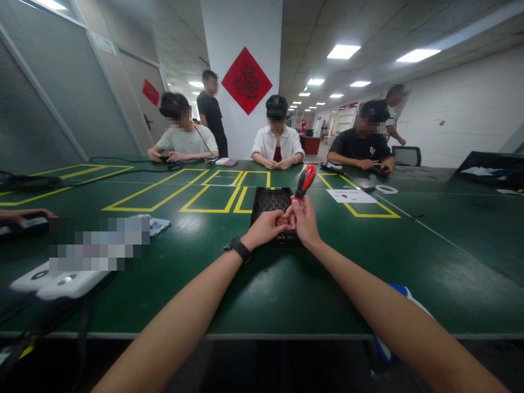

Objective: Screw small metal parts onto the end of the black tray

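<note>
A screwdriver [305,181] with a red and black handle stands nearly upright, tilted a little to the right. My right hand [306,221] is closed around its lower part, below the handle. Close against it, my left hand [268,226] has its fingers pinched near the lower end of the shaft; what lies between them is too small to make out. Both hands are over the near part of a black open tray or case [270,199] with a patterned inside, and they hide much of it. A dark watch [238,250] is on my left wrist.
Yellow tape rectangles [208,208] mark the green table [184,305]. White devices with cables [65,281] lie at the left, a paper sheet [352,195] and a white ring [386,189] at the right. People sit across the table; another person's hand [30,214] is at the left edge.
</note>
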Demonstrator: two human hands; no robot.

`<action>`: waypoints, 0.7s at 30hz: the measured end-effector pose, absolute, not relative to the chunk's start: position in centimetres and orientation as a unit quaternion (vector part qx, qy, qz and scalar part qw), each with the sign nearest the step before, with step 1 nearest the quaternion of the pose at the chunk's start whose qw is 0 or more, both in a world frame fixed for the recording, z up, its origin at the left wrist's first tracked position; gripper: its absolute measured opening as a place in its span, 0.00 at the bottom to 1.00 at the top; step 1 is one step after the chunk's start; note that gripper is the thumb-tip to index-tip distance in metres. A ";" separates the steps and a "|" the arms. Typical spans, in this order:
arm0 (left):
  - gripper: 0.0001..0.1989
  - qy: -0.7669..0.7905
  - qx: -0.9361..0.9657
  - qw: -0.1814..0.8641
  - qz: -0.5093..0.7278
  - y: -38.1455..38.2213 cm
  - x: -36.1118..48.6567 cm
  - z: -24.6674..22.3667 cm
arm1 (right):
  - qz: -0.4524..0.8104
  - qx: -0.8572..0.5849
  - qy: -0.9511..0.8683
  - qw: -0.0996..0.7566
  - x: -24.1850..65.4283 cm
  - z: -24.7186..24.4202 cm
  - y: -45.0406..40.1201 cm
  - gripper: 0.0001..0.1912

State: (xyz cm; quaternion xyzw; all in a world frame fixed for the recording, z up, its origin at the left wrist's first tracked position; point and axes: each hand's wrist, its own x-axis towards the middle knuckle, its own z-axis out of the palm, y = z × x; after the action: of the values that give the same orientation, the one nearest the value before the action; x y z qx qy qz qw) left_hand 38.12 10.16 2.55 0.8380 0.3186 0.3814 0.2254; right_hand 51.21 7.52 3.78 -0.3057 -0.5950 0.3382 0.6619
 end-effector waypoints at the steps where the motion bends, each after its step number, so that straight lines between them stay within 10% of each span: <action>1: 0.14 0.318 0.839 0.223 0.382 10.2 38.1 2.5 | 0.339 -0.308 -0.594 0.662 51.2 3.7 7.6 0.15; 21: 0.12 0.396 0.675 0.212 0.586 12.6 36.2 3.6 | 0.259 -0.405 -0.513 0.711 54.1 3.4 9.9 0.19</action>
State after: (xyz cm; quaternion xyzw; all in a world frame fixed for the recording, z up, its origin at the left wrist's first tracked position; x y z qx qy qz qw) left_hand 36.18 12.62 3.64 0.6749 0.3956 0.5856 0.2123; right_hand 54.10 9.91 3.38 -0.4047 -0.5134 0.2585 0.7112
